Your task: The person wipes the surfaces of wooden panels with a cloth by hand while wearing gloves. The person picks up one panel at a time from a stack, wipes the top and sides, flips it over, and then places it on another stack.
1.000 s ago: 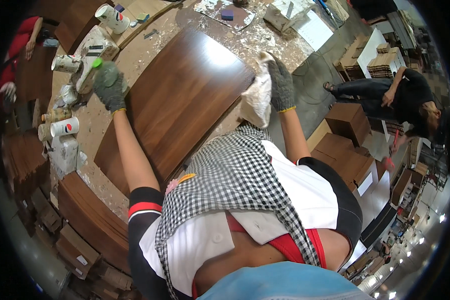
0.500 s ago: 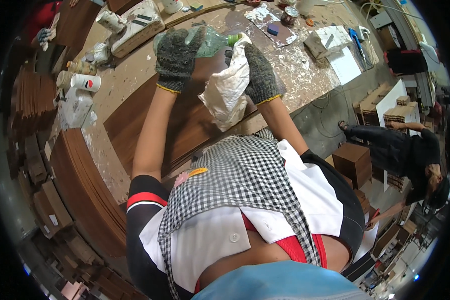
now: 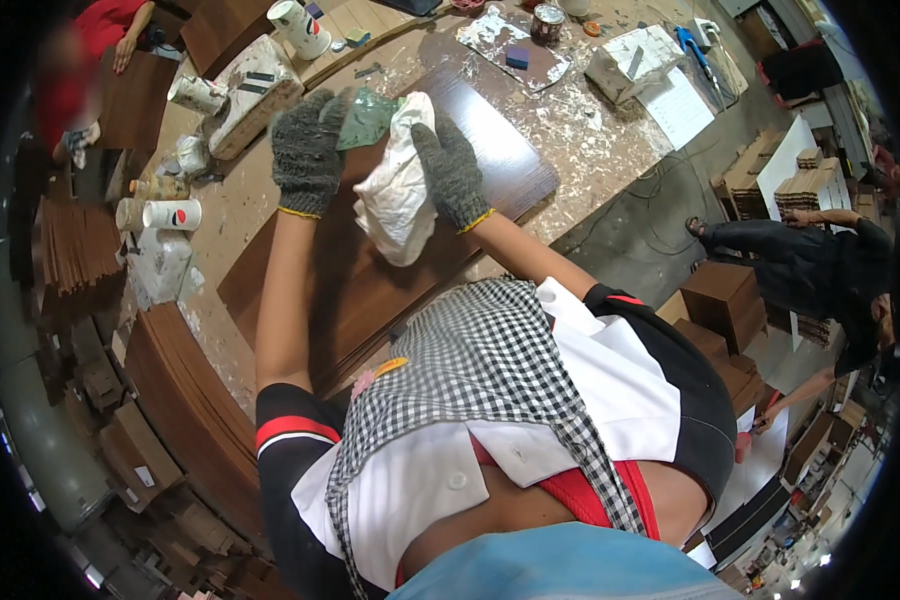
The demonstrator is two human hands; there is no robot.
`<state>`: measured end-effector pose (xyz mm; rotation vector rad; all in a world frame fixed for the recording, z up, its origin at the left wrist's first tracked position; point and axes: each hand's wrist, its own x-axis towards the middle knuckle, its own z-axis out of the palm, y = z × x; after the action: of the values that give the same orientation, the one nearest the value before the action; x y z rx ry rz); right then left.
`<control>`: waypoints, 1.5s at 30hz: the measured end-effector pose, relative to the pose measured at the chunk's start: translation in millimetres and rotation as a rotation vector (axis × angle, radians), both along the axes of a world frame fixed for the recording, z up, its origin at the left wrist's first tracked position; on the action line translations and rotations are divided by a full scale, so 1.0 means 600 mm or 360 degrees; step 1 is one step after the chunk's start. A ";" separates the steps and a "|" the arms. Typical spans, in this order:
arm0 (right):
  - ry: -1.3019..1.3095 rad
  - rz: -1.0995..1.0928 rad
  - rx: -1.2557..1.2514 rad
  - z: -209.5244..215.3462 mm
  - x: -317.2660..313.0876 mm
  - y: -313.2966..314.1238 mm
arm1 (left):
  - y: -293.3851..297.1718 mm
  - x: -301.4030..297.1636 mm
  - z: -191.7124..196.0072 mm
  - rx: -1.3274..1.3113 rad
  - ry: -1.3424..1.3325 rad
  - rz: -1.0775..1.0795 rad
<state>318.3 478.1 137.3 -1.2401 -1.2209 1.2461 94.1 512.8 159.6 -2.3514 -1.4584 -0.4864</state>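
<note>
My left hand point(image 3: 308, 155), in a dark grey knit glove, is closed around a translucent green plastic bottle point(image 3: 367, 118) that lies tilted sideways. A white cloth point(image 3: 398, 190) covers the bottle's neck end and hangs down from it. My right hand point(image 3: 450, 172), gloved alike, grips the cloth at that end, its thumb on the near face. Cap and neck are hidden under the cloth. Below both hands lies a dark brown wood panel point(image 3: 370, 290), shiny toward its right end.
The panel rests on a paint-spotted workbench point(image 3: 590, 170). White cups point(image 3: 173, 215), a wrapped block point(image 3: 630, 60), a blue sponge point(image 3: 517, 58) and a blue-handled tool point(image 3: 698, 55) lie around it. Stacked brown boards point(image 3: 185, 390) stand left. One person point(image 3: 820, 250) is at right, another point(image 3: 90, 60) at upper left.
Both hands have moved left with the bottle and cloth. The green cap and neck, visible before, are now covered by the cloth. More of the shiny panel shows on the right.
</note>
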 end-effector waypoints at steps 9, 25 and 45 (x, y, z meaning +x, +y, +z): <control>-0.0023 0.0527 0.0414 -0.072 0.185 0.055 | 0.054 -0.039 -0.134 -0.0736 -0.1421 0.0184; -0.1470 0.0454 0.0948 -0.193 0.285 0.053 | 0.056 -0.077 -0.344 0.0080 -0.0936 0.1271; -0.1852 0.0840 0.1109 -0.069 0.083 0.025 | 0.009 0.003 -0.209 -0.0214 -0.0837 0.1221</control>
<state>368.0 493.4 95.8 -1.0965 -2.6547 0.1960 96.2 518.5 34.4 -1.5880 -2.5157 -0.8245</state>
